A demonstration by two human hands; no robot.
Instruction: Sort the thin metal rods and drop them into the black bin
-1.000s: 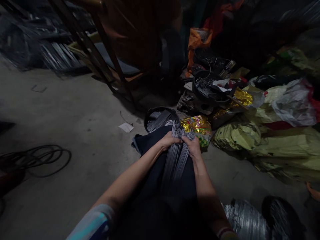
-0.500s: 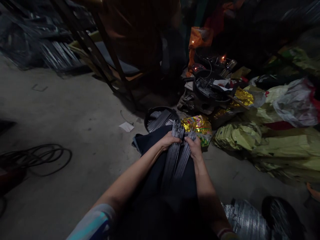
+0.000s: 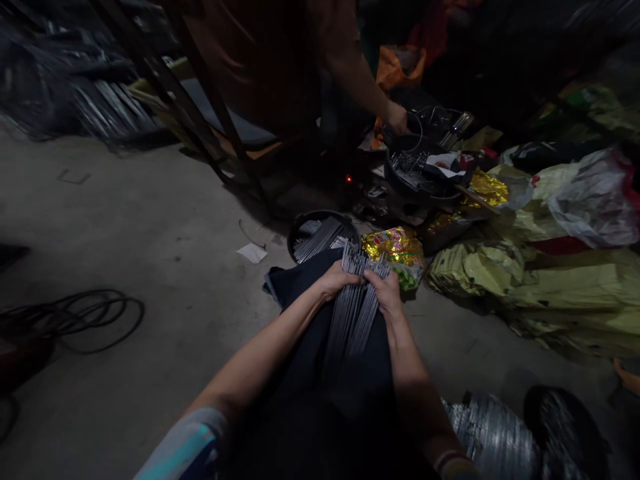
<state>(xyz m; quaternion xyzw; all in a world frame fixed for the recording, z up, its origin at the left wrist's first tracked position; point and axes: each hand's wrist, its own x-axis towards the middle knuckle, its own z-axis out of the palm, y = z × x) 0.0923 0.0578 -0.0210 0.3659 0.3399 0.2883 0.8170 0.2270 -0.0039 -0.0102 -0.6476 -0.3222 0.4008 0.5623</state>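
Two bundles of thin grey metal rods lie over the dark cloth on my lap. My left hand (image 3: 334, 281) is wrapped round the left bundle of rods (image 3: 344, 320) near its far end. The right bundle of rods (image 3: 366, 319) is gripped by my right hand (image 3: 388, 289), thumb on top. The hands are side by side and the bundles' far ends nearly touch. Just beyond them stands a round black container (image 3: 291, 241) with more rods in it. A shiny gold packet (image 3: 395, 245) lies to its right.
A person's hand (image 3: 396, 117) is at a black basin (image 3: 425, 190) of metal pieces. Yellowish sacks (image 3: 565, 287) lie at the right, wrapped metal coils (image 3: 495, 433) at lower right. Black cable (image 3: 100, 313) is on the left floor, and a metal frame (image 3: 200, 100) stands beyond.
My right hand and its bundle have shifted slightly left, towards my left hand. The other person's arm has come into view, reaching to the basin. A small red glow now shows near the floor.
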